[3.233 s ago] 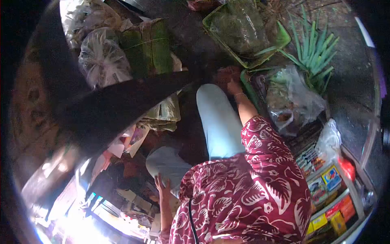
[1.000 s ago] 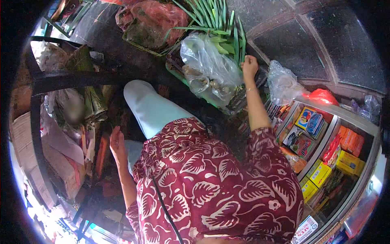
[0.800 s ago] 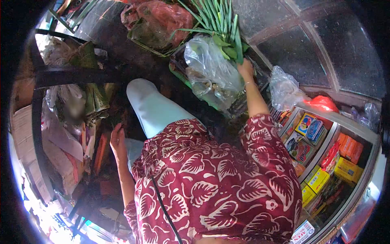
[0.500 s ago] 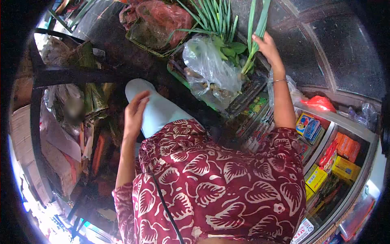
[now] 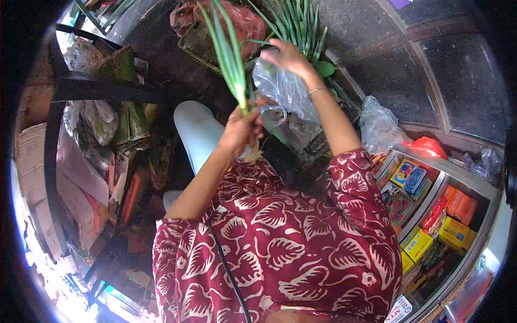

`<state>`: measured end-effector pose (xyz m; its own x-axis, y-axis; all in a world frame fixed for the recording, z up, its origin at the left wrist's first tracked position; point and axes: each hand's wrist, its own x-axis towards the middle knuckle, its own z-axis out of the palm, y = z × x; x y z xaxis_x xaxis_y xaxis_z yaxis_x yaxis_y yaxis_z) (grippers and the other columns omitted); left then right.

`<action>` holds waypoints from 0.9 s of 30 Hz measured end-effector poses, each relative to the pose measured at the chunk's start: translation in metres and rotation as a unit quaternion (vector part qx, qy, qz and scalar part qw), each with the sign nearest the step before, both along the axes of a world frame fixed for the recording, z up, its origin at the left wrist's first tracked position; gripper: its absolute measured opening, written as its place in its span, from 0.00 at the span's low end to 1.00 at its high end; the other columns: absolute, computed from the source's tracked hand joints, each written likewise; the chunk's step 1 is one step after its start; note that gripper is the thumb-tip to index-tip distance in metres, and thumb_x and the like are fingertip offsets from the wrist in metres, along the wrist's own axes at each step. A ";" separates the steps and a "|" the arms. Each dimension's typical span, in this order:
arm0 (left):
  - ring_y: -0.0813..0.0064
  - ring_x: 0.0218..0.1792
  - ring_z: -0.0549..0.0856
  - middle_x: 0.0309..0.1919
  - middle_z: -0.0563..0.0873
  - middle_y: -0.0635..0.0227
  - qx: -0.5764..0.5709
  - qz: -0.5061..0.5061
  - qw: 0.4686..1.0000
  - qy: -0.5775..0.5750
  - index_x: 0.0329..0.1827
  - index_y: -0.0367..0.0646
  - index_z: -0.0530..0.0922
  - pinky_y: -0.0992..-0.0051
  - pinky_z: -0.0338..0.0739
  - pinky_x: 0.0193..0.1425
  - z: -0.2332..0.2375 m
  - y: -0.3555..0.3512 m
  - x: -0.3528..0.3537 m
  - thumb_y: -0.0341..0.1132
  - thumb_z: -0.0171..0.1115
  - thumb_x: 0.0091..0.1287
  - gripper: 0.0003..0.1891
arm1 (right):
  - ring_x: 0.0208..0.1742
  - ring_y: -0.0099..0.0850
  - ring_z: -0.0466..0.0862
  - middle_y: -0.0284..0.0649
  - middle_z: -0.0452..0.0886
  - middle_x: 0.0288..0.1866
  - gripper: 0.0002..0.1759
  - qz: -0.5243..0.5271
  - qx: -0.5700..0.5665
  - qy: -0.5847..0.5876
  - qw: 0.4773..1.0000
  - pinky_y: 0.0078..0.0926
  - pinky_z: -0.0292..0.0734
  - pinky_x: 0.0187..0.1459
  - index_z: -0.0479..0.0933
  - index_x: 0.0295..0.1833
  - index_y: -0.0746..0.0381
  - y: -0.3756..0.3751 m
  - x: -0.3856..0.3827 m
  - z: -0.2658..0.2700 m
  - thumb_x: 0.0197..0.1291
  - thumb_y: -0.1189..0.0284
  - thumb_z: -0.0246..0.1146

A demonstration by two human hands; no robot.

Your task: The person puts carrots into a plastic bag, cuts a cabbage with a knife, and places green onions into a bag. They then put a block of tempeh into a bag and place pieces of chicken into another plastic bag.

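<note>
My left hand (image 5: 240,129) is closed round the lower stalks of a few spring onions (image 5: 229,62). Their green leaves point up and away from me, and the pale root ends hang below my fist. My right hand (image 5: 288,57) has its fingers stretched out, with nothing in them. It hovers over a clear plastic bag (image 5: 288,91) and overlaps the base of a larger spring onion bunch (image 5: 299,27). A broad green leaf (image 5: 326,68) shows just right of that wrist.
A reddish plastic bag (image 5: 196,35) lies at the back. At right, a compartmented case (image 5: 437,188) holds several small boxes, with a red plastic bag (image 5: 425,147) and another clear bag (image 5: 377,124) behind. A dark bar (image 5: 118,90) crosses the left side.
The spring onions have passed from my right hand to my left and moved leftward, towards my lap. My right hand has let go and shifted left over the clear bag.
</note>
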<state>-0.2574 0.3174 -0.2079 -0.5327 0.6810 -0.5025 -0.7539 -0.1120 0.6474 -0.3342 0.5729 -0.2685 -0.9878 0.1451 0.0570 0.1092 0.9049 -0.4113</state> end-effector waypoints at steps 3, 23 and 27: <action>0.85 0.16 0.61 0.20 0.64 0.78 -0.045 -0.005 0.999 -0.026 0.52 0.45 0.69 0.84 0.57 0.18 -0.008 -0.044 -0.006 0.38 0.48 0.69 0.12 | 0.67 0.62 0.53 0.65 0.52 0.67 0.48 0.035 0.003 -0.223 0.974 0.52 0.47 0.67 0.58 0.67 0.56 -0.011 0.045 -0.098 0.43 0.41 0.61; 0.87 0.13 0.61 0.19 0.67 0.76 -0.108 0.165 0.969 -0.151 0.48 0.40 0.69 0.85 0.56 0.14 -0.008 -0.192 0.051 0.41 0.47 0.69 0.14 | 0.70 0.49 0.52 0.50 0.37 0.72 0.70 -0.452 0.060 -0.009 0.890 0.53 0.53 0.63 0.31 0.71 0.52 0.031 -0.011 -0.060 0.30 0.60 0.77; 0.88 0.12 0.61 0.19 0.67 0.76 -0.107 0.180 0.964 -0.164 0.48 0.40 0.69 0.86 0.56 0.13 -0.005 -0.196 0.066 0.41 0.47 0.69 0.14 | 0.63 0.45 0.64 0.49 0.56 0.66 0.59 -0.404 0.017 0.060 0.913 0.46 0.62 0.60 0.42 0.70 0.54 0.042 -0.001 -0.063 0.35 0.68 0.74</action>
